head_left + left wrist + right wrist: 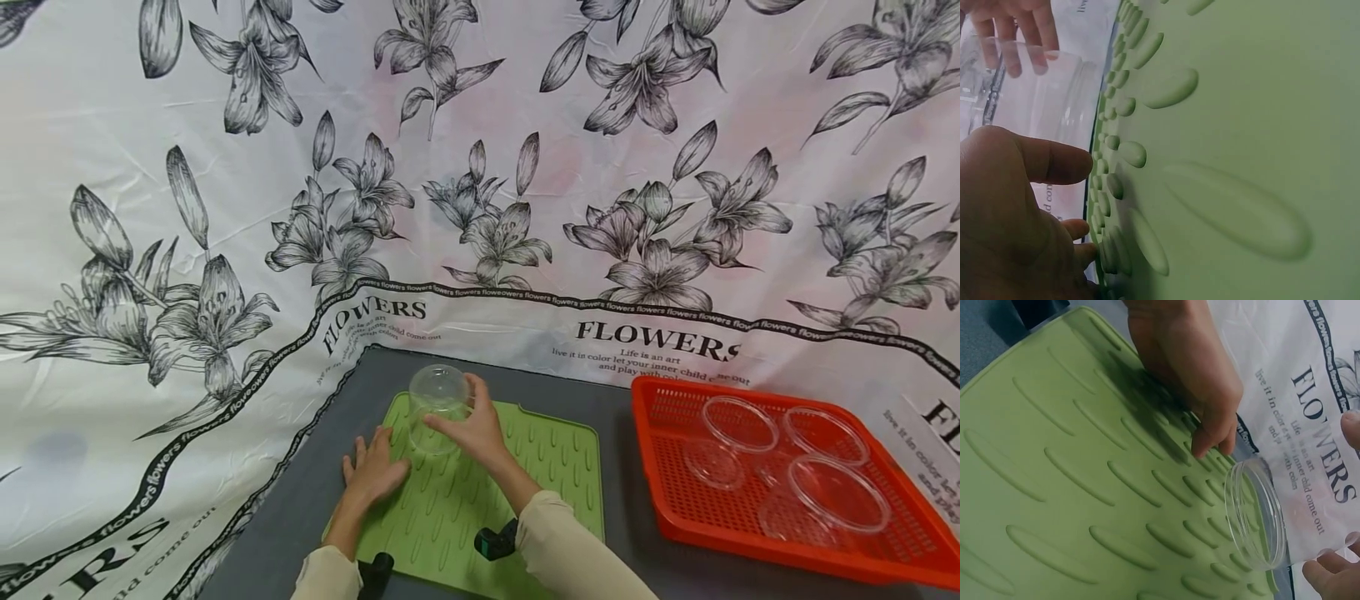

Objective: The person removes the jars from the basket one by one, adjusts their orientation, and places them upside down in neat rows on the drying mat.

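Observation:
My right hand (474, 423) holds a clear plastic jar (435, 396) over the far left part of a green ridged mat (555, 467). Its thumb and fingers spread round the jar's side. The jar is upside down: the right wrist view shows its ringed rim (1254, 515) low, close over the mat, with fingertips (1322, 575) on the wall. My left hand (373, 471) lies at the mat's left edge, fingers extended, apart from the jar and holding nothing. In the left wrist view, the left thumb (1063, 162) points toward the mat.
A red plastic basket (656, 500) stands at the right with several clear jars (838, 492) inside, their mouths upward. Grey tabletop (292, 500) surrounds the mat. A white flower-printed sheet (495, 108) hangs behind and along the left side.

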Available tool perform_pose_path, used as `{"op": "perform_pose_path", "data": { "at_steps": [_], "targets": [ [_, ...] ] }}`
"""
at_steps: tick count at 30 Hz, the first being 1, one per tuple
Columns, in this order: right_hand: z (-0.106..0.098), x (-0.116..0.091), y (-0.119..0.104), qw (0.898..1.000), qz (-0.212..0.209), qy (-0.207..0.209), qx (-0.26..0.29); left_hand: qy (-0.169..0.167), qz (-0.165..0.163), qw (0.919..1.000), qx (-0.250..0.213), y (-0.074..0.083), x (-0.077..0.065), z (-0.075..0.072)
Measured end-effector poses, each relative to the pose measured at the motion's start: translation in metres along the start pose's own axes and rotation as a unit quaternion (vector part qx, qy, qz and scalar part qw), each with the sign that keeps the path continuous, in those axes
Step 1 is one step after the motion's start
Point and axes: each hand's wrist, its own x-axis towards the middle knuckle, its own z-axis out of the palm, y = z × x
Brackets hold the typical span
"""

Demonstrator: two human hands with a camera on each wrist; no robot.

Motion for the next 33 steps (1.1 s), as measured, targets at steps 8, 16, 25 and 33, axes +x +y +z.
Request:
{"op": "perform_pose_path", "data": {
  "at_steps": [8, 16, 25, 33],
  "targets": [
    [0.006, 0.003, 0.004, 1.0, 0.005, -0.003, -0.022, 0.002, 0.0, 1.0, 0.002, -0.003, 0.003, 0.001],
    [0.011, 0.006, 0.009, 1.0, -0.001, -0.007, -0.029, 0.002, -0.002, 1.0, -0.002, -0.002, 0.001, 0.0],
    [0.015, 0.008, 0.005, 0.999, 0.011, -0.02, -0.037, 0.001, -0.003, 0.9999, 0.01, -0.001, 0.001, 0.001],
    [0.016, 0.008, 0.003, 0.998, 0.021, -0.036, -0.037, 0.007, -0.002, 0.9999, 0.009, -0.003, 0.003, 0.004]
  ]
}}
